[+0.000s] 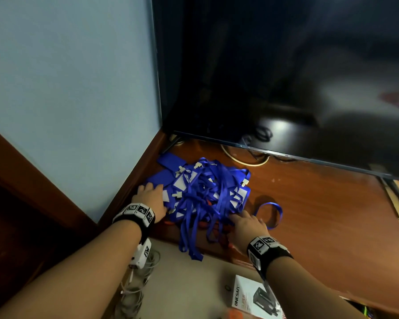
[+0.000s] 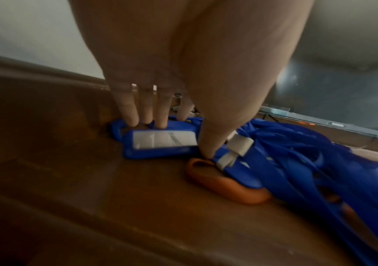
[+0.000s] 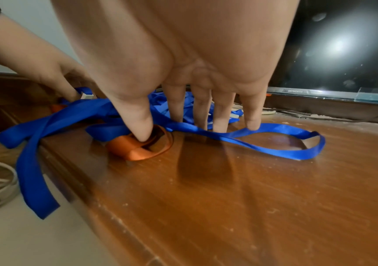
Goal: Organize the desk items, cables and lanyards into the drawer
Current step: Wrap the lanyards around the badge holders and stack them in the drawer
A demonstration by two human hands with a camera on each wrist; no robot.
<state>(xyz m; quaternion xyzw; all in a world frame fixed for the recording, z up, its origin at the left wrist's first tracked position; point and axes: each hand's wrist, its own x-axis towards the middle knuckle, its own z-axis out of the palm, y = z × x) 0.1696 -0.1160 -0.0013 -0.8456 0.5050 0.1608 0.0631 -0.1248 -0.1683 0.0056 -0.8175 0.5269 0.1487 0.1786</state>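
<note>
A tangled pile of blue lanyards (image 1: 205, 189) with blue badge holders lies on the wooden desk (image 1: 320, 226) in the left corner, in front of the TV. Several straps hang over the desk's front edge. My left hand (image 1: 152, 192) rests on the pile's left side, its straight fingers and thumb (image 2: 176, 138) pressing on a badge holder (image 2: 160, 144). My right hand (image 1: 244, 221) touches the pile's right side, fingertips on a blue strap loop (image 3: 274, 145) and thumb on an orange lanyard (image 3: 135, 151). That orange lanyard (image 2: 224, 187) is partly buried under the blue ones.
A dark TV (image 1: 286, 77) stands close behind the pile, with a white cable (image 1: 240, 160) under it. The wall (image 1: 67, 88) closes the left side. Below the desk's front edge a beige surface holds white cables (image 1: 136, 284) and a printed box (image 1: 251, 298).
</note>
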